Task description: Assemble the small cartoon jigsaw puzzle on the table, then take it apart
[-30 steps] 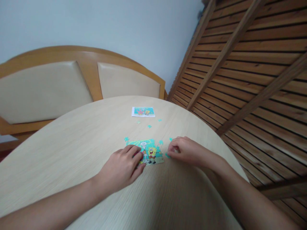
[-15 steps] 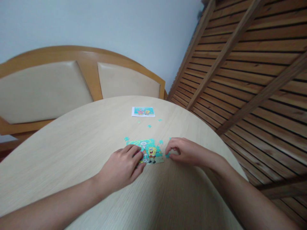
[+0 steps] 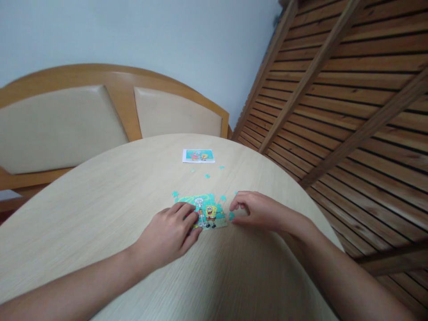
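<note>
A partly joined jigsaw puzzle (image 3: 211,214) with cartoon figures on a teal ground lies flat on the table. My left hand (image 3: 174,227) rests over its left side, fingers bent but apart, covering part of the picture. Just off the puzzle's right edge is my right hand (image 3: 250,209), thumb and fingers curved with a gap between them. A small teal puzzle piece (image 3: 232,216) lies at that gap, close to the thumb tip. Another loose piece (image 3: 223,198) sits near the puzzle's upper right corner.
More loose pieces lie about: one piece (image 3: 175,194) at the puzzle's upper left, another piece (image 3: 207,176) farther back. Behind them is a printed picture card (image 3: 199,155). The round wooden table (image 3: 100,200) meets a padded bench back (image 3: 177,109); a slatted wood panel (image 3: 334,98) rises at right.
The fingers of my right hand have parted slightly around the small teal piece, which shows more clearly. My left hand stays on the puzzle. The view has shifted a little.
</note>
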Demonstrator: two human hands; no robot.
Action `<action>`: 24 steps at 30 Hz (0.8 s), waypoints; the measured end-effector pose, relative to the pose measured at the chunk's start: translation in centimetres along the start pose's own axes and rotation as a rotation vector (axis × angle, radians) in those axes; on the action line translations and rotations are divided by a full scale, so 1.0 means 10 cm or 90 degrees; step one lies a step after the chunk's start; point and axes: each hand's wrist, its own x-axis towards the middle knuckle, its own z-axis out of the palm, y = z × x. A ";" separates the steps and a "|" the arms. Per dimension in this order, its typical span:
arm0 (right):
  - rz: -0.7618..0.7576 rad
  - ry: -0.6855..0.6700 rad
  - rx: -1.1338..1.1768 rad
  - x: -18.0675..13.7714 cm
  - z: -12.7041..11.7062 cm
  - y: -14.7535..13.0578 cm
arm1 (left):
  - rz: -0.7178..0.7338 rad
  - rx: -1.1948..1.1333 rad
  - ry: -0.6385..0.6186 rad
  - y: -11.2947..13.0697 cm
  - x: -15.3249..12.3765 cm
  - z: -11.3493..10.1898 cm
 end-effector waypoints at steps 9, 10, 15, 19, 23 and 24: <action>-0.043 0.003 0.050 0.06 0.05 -0.02 | 0.000 -0.006 -0.002 0.00 0.00 0.00; -0.041 0.006 0.049 0.06 0.06 -0.02 | 0.000 -0.007 -0.003 0.00 0.00 0.00; -0.024 0.015 0.056 0.07 0.08 -0.02 | -0.003 -0.004 -0.010 0.00 0.00 0.00; 0.002 0.016 0.060 0.08 0.10 -0.01 | -0.004 -0.001 -0.015 0.00 0.00 0.00; -0.003 0.019 0.061 0.08 0.11 0.00 | -0.001 0.001 -0.011 0.00 0.00 0.01; -0.008 0.020 0.064 0.08 0.11 0.00 | 0.000 0.001 -0.010 0.00 0.00 0.01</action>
